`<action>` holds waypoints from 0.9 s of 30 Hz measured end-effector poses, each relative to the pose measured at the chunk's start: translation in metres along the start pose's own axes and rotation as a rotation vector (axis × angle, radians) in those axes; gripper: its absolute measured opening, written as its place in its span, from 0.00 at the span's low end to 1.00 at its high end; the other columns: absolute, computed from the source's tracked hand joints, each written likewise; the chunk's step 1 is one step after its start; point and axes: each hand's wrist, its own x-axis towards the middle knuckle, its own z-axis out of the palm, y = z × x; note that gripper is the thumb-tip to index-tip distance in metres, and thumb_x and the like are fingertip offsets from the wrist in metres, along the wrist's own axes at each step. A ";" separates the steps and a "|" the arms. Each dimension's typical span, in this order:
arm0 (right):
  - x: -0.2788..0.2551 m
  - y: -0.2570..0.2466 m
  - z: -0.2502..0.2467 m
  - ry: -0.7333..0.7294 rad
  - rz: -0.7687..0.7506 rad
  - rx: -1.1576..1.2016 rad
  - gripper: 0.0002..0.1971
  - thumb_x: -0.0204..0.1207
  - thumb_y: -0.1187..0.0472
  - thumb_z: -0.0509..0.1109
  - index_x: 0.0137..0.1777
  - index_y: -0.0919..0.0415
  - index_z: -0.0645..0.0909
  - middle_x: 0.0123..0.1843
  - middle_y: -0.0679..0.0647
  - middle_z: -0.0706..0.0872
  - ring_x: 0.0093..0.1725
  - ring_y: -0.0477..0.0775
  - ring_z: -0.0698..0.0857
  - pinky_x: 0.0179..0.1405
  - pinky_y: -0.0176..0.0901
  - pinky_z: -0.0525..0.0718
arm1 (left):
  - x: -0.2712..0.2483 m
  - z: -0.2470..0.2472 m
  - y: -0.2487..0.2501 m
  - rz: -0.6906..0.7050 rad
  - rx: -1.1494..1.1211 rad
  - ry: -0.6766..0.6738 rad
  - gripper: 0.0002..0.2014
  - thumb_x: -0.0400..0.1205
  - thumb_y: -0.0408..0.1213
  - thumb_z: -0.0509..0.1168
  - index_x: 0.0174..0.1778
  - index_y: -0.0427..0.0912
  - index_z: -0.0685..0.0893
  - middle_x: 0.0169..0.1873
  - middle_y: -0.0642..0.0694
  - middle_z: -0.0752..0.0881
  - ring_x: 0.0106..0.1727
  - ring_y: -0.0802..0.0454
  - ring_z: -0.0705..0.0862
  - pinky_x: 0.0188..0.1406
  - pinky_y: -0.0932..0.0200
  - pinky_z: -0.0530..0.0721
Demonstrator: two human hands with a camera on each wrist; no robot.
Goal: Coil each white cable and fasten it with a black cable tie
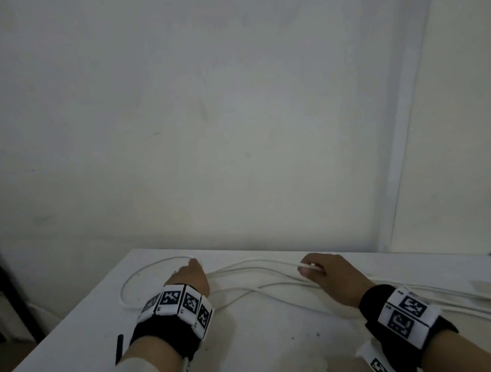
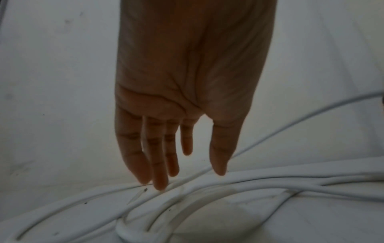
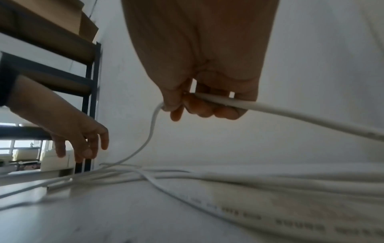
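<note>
Long white cable (image 1: pixel 254 273) lies in loose strands across the white table (image 1: pixel 265 345), with a wide loop (image 1: pixel 128 283) at the far left. My right hand (image 1: pixel 318 266) grips one strand (image 3: pixel 270 108) with curled fingers and lifts it off the table. My left hand (image 1: pixel 190 271) hangs open over the strands near the loop. In the left wrist view its fingertips (image 2: pixel 160 185) reach down to the cable (image 2: pixel 249 180), holding nothing. A black cable tie (image 1: pixel 119 348) lies on the table by my left forearm.
A pale wall (image 1: pixel 232 113) stands right behind the table's far edge. A dark metal shelf frame (image 3: pixel 91 102) stands past the table's left edge. More cable strands (image 1: pixel 468 306) run off to the right under my right wrist.
</note>
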 end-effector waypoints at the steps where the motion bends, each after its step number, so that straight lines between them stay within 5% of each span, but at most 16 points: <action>1: -0.002 -0.003 -0.005 0.044 -0.036 0.040 0.07 0.81 0.58 0.63 0.41 0.54 0.77 0.31 0.44 0.76 0.29 0.38 0.73 0.32 0.29 0.69 | 0.001 0.000 0.001 0.008 -0.024 -0.005 0.37 0.82 0.37 0.60 0.81 0.36 0.45 0.75 0.36 0.69 0.74 0.41 0.71 0.71 0.52 0.71; 5: -0.010 -0.012 -0.023 0.198 -0.131 0.200 0.06 0.80 0.61 0.64 0.43 0.58 0.81 0.28 0.48 0.75 0.28 0.42 0.71 0.29 0.30 0.68 | -0.003 -0.007 0.011 0.169 -0.095 0.017 0.38 0.81 0.41 0.62 0.82 0.49 0.46 0.71 0.40 0.75 0.68 0.44 0.77 0.61 0.56 0.76; 8: -0.015 -0.018 -0.040 0.329 -0.200 0.303 0.07 0.80 0.62 0.64 0.41 0.59 0.81 0.31 0.58 0.77 0.30 0.43 0.70 0.30 0.30 0.68 | -0.006 -0.008 0.026 0.254 -0.003 0.013 0.21 0.84 0.44 0.57 0.73 0.43 0.70 0.68 0.42 0.79 0.66 0.46 0.79 0.57 0.59 0.75; 12: -0.022 -0.017 -0.061 0.426 -0.234 0.310 0.08 0.80 0.62 0.64 0.41 0.62 0.81 0.29 0.54 0.74 0.29 0.43 0.69 0.29 0.28 0.66 | -0.009 -0.008 0.041 0.231 0.095 0.041 0.16 0.85 0.44 0.54 0.60 0.40 0.81 0.60 0.42 0.84 0.52 0.47 0.81 0.46 0.60 0.74; 15: -0.027 -0.010 -0.075 0.502 -0.223 0.286 0.07 0.80 0.65 0.64 0.41 0.64 0.80 0.31 0.63 0.76 0.30 0.44 0.69 0.29 0.28 0.66 | -0.012 -0.012 0.040 0.191 0.118 0.151 0.14 0.85 0.43 0.55 0.59 0.42 0.81 0.58 0.44 0.84 0.56 0.46 0.83 0.46 0.60 0.73; 20: -0.036 0.011 -0.111 0.726 -0.129 0.216 0.03 0.79 0.62 0.66 0.48 0.58 0.80 0.33 0.40 0.80 0.33 0.29 0.78 0.33 0.19 0.71 | -0.011 -0.021 0.017 0.122 0.133 0.194 0.13 0.84 0.37 0.54 0.57 0.38 0.82 0.57 0.43 0.84 0.57 0.46 0.83 0.49 0.58 0.77; 23: -0.045 0.025 -0.129 0.811 -0.020 0.111 0.05 0.80 0.68 0.62 0.45 0.59 0.78 0.28 0.46 0.77 0.32 0.41 0.78 0.29 0.22 0.70 | -0.009 -0.027 -0.004 0.104 0.085 0.270 0.13 0.85 0.35 0.51 0.53 0.37 0.81 0.55 0.42 0.85 0.54 0.45 0.84 0.45 0.58 0.76; 27: -0.059 0.043 -0.142 0.744 0.189 -0.003 0.06 0.81 0.66 0.60 0.45 0.59 0.76 0.39 0.59 0.79 0.41 0.58 0.75 0.38 0.41 0.66 | -0.019 -0.041 -0.021 0.055 0.022 0.395 0.15 0.87 0.40 0.49 0.52 0.40 0.81 0.54 0.39 0.84 0.54 0.42 0.83 0.46 0.56 0.75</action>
